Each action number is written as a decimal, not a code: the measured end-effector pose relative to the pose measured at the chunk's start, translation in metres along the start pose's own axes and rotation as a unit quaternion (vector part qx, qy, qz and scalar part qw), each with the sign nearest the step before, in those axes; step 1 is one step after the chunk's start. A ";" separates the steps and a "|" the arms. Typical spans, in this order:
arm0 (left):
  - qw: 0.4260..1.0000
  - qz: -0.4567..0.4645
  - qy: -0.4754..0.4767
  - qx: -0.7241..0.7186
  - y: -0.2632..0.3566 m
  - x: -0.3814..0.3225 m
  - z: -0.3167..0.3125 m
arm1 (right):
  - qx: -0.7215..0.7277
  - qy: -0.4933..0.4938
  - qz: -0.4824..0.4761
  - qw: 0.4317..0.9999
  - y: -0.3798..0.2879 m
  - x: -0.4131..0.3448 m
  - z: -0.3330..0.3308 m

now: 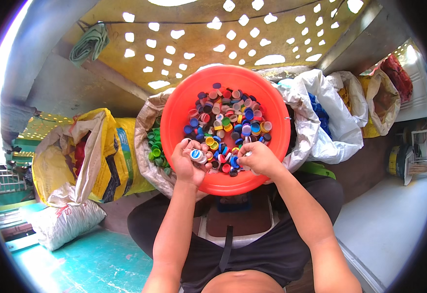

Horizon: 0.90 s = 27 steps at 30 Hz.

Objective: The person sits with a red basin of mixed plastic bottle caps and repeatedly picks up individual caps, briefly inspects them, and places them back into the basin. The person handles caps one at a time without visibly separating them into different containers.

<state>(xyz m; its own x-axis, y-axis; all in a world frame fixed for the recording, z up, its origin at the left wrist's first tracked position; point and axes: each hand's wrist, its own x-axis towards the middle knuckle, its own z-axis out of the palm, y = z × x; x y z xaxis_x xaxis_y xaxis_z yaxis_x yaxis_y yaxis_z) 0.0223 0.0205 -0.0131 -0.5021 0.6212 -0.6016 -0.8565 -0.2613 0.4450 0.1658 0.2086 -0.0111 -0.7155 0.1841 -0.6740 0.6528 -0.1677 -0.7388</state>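
Note:
A round red plastic basin [225, 186] sits before me, with many mixed plastic bottle caps [231, 106] inside. My left hand [188, 164] is over its near left rim, palm up, with several white bottle caps [198, 156] in it; the top one has a blue printed face. Over the near right side, my right hand [261, 161] has its fingertips pinched on a small white cap [248, 154], partly hidden by the fingers. A blue cap [234, 162] lies close by these fingertips. Yellow, red and black caps lie between my hands.
Left of the basin stands a woven sack [143, 146] with green caps [156, 146], then a yellow sack [100, 157]. White sacks [339, 135] line the right, one with blue caps [319, 113]. A tied white sack [67, 223] lies on the teal floor [107, 260].

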 end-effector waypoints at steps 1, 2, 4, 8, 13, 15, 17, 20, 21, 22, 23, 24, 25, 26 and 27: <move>0.999 0.008 0.022 0.021 0.001 0.001 -0.003 | 0.010 -0.008 -0.010 1.000 -0.002 0.001 0.001; 0.998 0.027 0.043 0.046 0.000 0.002 -0.006 | 0.020 -0.015 -0.006 1.000 -0.003 0.002 0.002; 0.990 0.052 0.075 0.108 -0.003 0.003 -0.011 | 0.008 -0.014 -0.014 1.000 -0.005 0.004 0.004; 0.935 0.073 0.094 0.333 -0.013 -0.005 -0.011 | -0.187 0.010 -0.075 0.980 0.003 0.008 0.007; 0.619 0.120 0.051 0.774 -0.022 -0.040 -0.003 | -0.362 0.050 -0.138 0.921 0.014 0.004 0.012; 0.575 0.130 0.056 0.806 -0.016 -0.050 -0.002 | -0.354 0.163 -0.189 0.901 0.008 0.002 0.004; 0.554 0.131 0.059 0.820 -0.003 -0.055 -0.004 | -0.227 0.222 -0.184 0.930 -0.002 -0.002 -0.012; 0.652 0.097 0.061 0.750 0.015 -0.053 -0.010 | 0.123 0.179 -0.138 0.966 -0.018 -0.004 -0.046; 0.695 0.066 0.066 0.713 0.019 -0.051 -0.012 | 0.217 0.164 -0.138 0.952 -0.020 -0.004 -0.047; 0.746 0.045 0.049 0.662 0.022 -0.048 -0.013 | 0.159 0.136 -0.122 0.970 -0.020 -0.004 -0.046; 0.723 0.067 0.049 0.685 0.023 -0.045 -0.014 | 0.022 0.114 -0.099 0.988 -0.019 -0.003 -0.045; 0.698 0.086 0.063 0.708 0.023 -0.041 -0.015 | -0.099 0.112 -0.132 0.980 -0.015 -0.004 -0.038; 0.671 0.098 0.075 0.731 0.022 -0.038 -0.015 | -0.214 0.104 -0.112 0.965 -0.012 -0.002 -0.029; 0.568 0.142 0.065 0.808 0.021 -0.034 -0.015 | -0.306 0.128 -0.113 0.937 -0.008 -0.004 -0.028; 0.543 0.169 0.063 0.820 0.020 -0.031 -0.016 | -0.304 0.164 -0.107 0.932 -0.005 0.000 -0.025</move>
<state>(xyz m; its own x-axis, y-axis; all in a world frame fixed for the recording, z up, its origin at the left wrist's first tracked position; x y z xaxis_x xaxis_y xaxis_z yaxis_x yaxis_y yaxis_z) 0.0190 -0.0158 0.0045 -0.6906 0.6598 -0.2963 0.4938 0.7295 0.4734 0.1688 0.2333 -0.0070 -0.7955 0.4537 -0.4016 0.5963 0.4687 -0.6517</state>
